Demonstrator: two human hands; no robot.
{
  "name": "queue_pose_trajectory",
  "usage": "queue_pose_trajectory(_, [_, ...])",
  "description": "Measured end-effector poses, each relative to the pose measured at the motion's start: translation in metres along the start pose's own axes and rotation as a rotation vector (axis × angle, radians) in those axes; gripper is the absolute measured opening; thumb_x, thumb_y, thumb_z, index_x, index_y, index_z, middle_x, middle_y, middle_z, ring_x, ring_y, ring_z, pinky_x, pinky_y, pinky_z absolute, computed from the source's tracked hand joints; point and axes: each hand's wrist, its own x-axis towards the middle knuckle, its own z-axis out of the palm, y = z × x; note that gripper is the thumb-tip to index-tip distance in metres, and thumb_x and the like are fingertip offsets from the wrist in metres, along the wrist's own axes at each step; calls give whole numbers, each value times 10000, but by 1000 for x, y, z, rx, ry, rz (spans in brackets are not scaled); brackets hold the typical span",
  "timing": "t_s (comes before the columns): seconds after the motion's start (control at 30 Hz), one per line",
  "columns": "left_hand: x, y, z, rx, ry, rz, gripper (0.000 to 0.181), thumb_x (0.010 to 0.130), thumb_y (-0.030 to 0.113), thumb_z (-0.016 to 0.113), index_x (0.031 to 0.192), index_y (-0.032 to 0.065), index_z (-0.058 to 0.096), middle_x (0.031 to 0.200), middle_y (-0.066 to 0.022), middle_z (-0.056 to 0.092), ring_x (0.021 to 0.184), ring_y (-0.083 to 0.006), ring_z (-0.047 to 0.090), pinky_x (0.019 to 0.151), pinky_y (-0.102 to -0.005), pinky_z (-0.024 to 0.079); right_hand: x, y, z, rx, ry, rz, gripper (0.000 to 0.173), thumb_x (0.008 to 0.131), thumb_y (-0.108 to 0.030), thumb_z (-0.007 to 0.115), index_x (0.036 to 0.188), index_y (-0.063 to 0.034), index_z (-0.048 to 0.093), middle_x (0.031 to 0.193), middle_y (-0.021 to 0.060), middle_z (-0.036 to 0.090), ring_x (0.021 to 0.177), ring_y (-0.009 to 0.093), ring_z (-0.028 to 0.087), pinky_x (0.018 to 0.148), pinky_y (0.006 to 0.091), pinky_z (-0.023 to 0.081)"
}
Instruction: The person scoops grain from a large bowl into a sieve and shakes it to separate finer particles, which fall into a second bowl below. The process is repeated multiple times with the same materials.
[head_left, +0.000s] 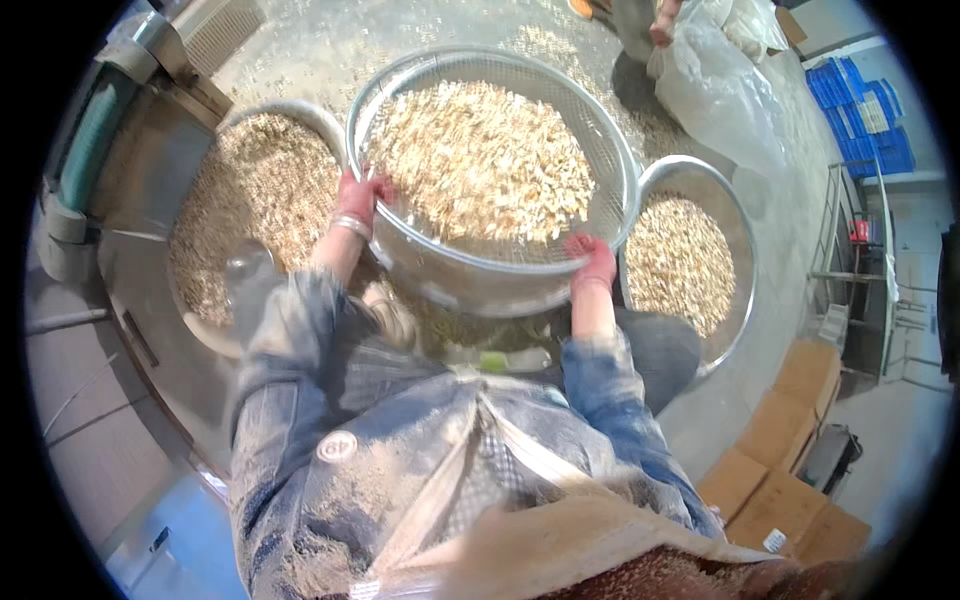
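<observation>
A large round metal mesh sieve (495, 262) is held tilted before me, with a heap of pale, chopped dried pieces (484, 157) spread on its mesh. My left hand (360, 199), in a red glove, grips its rim at the near left; my right hand (592, 261), gloved in red too, grips it at the near right. Beneath the sieve shows the side of a metal vessel. To the left stands a round tub (326, 120) full of finer, browner pieces, with a metal scoop (251, 266) on them. A metal basin (752, 259) of similar pale pieces sits at the right.
Another person's hand (663, 30) is by a large clear plastic bag (712, 97) at the top right. Cardboard boxes (780, 510) line the lower right, near a metal rack (847, 276). Blue crates (859, 112) are stacked far right. A machine (135, 165) stands at the left.
</observation>
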Motion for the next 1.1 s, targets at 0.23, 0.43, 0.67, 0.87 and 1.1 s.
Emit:
queue_pose_trajectory(0.23, [-27, 60, 25, 9, 160, -114, 308, 835, -78, 385, 1069, 112, 320, 710, -167, 502, 450, -241, 505, 327, -317, 364, -97, -26, 49, -101, -5, -39, 221, 719, -34, 516, 930, 32, 523, 759, 114, 581, 667, 221, 576, 508, 266, 431])
queue_pose_trajectory(0.43, [-10, 41, 46, -69, 109, -2, 383, 759, -147, 444, 1048, 67, 312, 762, -229, 520, 448, -231, 474, 349, -300, 376, -7, -20, 26, -157, -70, 16, 247, 750, -96, 569, 966, 14, 523, 861, 97, 582, 750, 185, 561, 624, 298, 440])
queue_pose_trajectory(0.67, [-22, 31, 37, 24, -8, -35, 391, 797, -108, 439, 1139, 35, 314, 947, -295, 566, 705, -399, 629, 551, -448, 563, -39, -48, 24, -18, -73, -40, 138, 743, -92, 516, 829, 15, 530, 806, 124, 590, 716, 239, 579, 686, 356, 490])
queue_pose_trajectory(0.87, [-7, 86, 0, -63, 69, -41, 342, 771, -109, 356, 1082, 32, 327, 845, -279, 558, 557, -332, 610, 397, -361, 519, -118, -46, 76, -300, -135, -139, 238, 782, -100, 471, 911, 94, 520, 774, 160, 600, 696, 242, 605, 620, 318, 509])
queue_pose_trajectory(1.1, [-7, 49, 46, 25, -29, 58, 395, 807, -90, 415, 1168, 42, 325, 959, -288, 558, 639, -360, 629, 544, -402, 583, -24, -50, 43, -73, 14, -151, 115, 711, -75, 509, 763, 17, 553, 656, 81, 543, 572, 177, 495, 507, 291, 409])
